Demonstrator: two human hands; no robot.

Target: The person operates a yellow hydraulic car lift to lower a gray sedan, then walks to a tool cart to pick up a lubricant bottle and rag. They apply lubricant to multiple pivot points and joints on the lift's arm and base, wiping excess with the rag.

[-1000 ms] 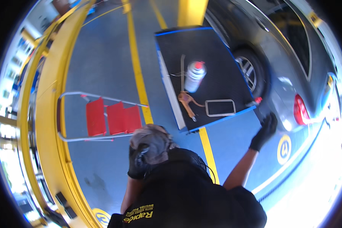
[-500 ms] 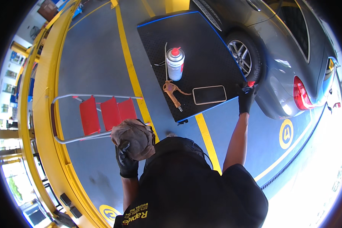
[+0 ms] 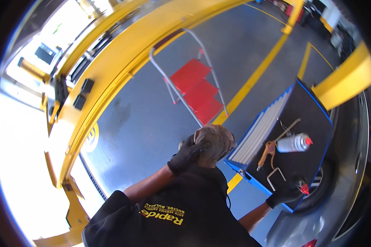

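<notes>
My left hand (image 3: pixel 187 156), in a black glove, is closed on a bunched brown-grey rag (image 3: pixel 214 144) in front of my chest. Over the near right corner of the tool cart (image 3: pixel 301 99), my right hand (image 3: pixel 284 192), also gloved, grips a small object with a red end (image 3: pixel 304 189); the fingers hide the rest of it. Beside that hand, a phone with a pale rim (image 3: pixel 275 178) lies partly covered on the black top. Farther back are an air blow gun (image 3: pixel 268 150) with a brown-wrapped handle and an upright spray can (image 3: pixel 293 143) with a red cap.
Left of the cart, a folding step stool (image 3: pixel 196 84) with red treads stands on the blue floor. A yellow lift beam (image 3: pixel 123 70) runs along the left, and a yellow post (image 3: pixel 346 80) rises behind the cart. A grey car (image 3: pixel 350 206) is close on the right.
My view has swung left and tilted, so the cart and car sit farther right. My left hand still holds the rag, and my right hand still holds the red-ended object by the cart corner.
</notes>
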